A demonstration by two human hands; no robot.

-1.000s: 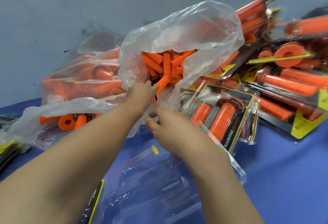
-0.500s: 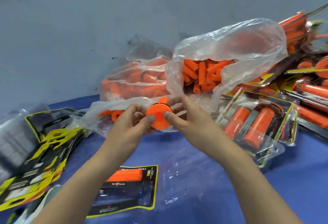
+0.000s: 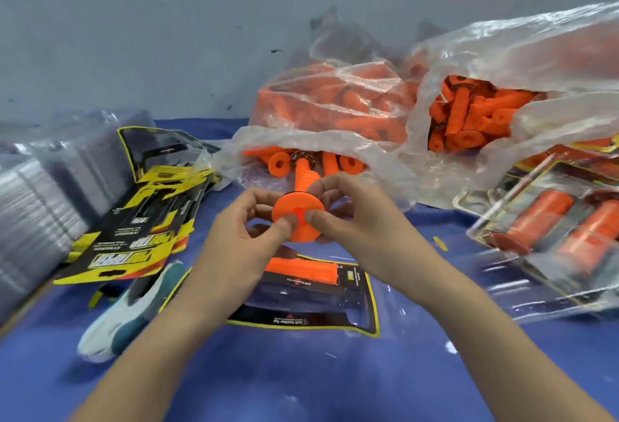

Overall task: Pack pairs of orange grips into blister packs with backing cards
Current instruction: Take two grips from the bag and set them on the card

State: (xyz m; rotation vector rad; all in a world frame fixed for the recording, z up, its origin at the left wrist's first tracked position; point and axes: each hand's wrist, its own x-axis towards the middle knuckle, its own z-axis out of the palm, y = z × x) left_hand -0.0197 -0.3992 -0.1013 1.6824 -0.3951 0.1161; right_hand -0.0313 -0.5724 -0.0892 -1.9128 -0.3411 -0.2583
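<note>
An orange grip (image 3: 299,207) points away from me, its round flange end toward the camera. My left hand (image 3: 248,231) and my right hand (image 3: 355,220) both pinch that flange, thumbs on its face, above the blue table. Under my hands lies a blister pack on a black and yellow backing card (image 3: 315,294) with one orange grip (image 3: 301,269) in it. Clear plastic bags (image 3: 335,100) full of loose orange grips sit behind.
A fanned pile of black and yellow backing cards (image 3: 147,207) lies at the left, beside a stack of clear blister shells (image 3: 30,207). Finished packs (image 3: 552,220) are heaped at the right. A white and teal object (image 3: 127,314) lies near my left forearm. A grey wall stands behind.
My hands pulled a grip out of the bag and toward me. Both hands now hold its flange end. The view has swung left and down, showing the cards and the open pack.
</note>
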